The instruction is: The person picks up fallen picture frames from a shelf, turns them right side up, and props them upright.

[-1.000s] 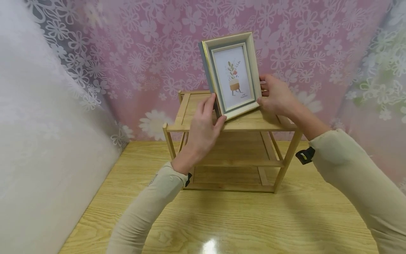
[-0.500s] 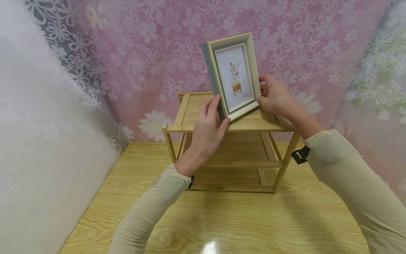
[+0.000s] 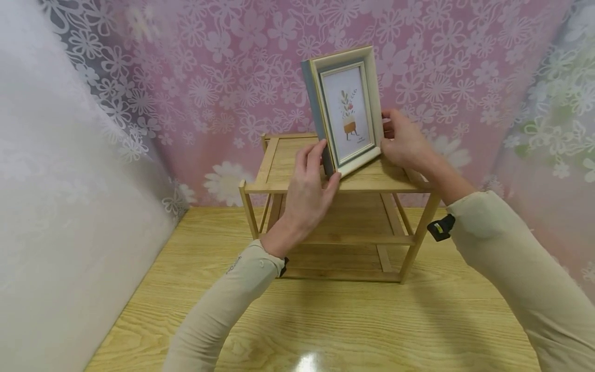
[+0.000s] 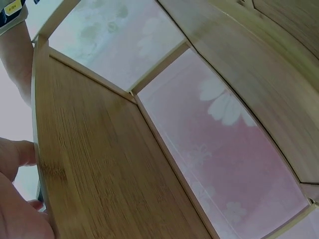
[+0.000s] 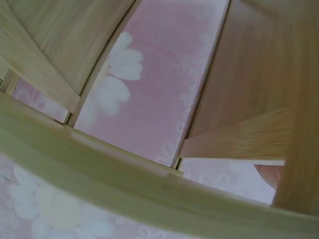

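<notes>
I have picture frame (image 3: 349, 111) tilted over top of wooden shelf (image 3: 283, 160); contact, I can't tell. Left grip (image 3: 304, 188), at shelf's front edge, pinches frame's lower corner; right grip (image 3: 403, 139), above shelf, holds frame's side.

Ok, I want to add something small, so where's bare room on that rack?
The top shelf is bare between its left edge and the picture frame. The middle shelf shows bare right of the left hand. Crowded: around the picture frame, held by that hand and the right hand.
</notes>
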`<state>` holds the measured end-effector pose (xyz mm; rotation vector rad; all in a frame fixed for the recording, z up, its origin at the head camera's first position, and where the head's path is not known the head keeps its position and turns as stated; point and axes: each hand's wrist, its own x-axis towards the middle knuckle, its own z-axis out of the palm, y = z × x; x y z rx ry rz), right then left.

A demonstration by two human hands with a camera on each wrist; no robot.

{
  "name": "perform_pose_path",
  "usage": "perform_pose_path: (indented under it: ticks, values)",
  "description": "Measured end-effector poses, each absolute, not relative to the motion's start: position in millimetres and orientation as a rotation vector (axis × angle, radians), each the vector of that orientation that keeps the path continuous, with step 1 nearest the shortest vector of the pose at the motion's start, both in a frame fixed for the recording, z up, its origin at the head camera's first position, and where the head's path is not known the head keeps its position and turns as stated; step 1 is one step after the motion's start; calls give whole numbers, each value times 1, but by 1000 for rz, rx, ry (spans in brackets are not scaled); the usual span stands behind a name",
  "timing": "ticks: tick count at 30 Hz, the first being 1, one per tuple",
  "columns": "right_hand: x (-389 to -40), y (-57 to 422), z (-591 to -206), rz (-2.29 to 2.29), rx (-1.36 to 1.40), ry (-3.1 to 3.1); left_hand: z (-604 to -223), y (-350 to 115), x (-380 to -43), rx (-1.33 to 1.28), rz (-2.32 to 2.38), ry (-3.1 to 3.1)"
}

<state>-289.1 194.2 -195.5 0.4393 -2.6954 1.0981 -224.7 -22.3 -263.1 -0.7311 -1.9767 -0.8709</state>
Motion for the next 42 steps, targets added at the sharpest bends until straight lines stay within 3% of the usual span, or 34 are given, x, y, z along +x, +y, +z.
perform_pose_path:
  ticks: [8, 19, 30, 42]
  values:
    - [-271, 182, -168, 1227, 491, -2351, -266, -20, -226, -751, -883, -1968]
    - [-261, 118, -110, 563, 831, -2196, -266, -23, -229, -781, -863, -1900]
    - [-264, 109, -108, 483, 830, -2268, -265, -26, -225, -764, -875, -1919]
    - [-264, 112, -111, 545, 849, -2227, -234, -42, -235, -704, -1077, -2256]
